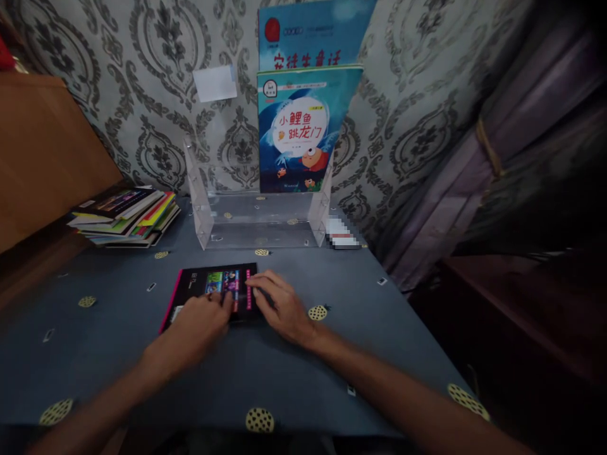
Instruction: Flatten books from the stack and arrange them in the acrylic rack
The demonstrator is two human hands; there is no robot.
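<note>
The black book (194,284) lies at seven o'clock from the clear rack (202,218), with the left hand (203,316) upon it and the right hand (282,306) touching its three-o'clock edge, though whether they grip I cannot tell.

dim room light, dark right side, slight blur, stretched edges

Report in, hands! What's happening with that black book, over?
Left hand on the black book. Right hand at its right edge. Clear stand behind, book pile off left; neither touching it.
</note>
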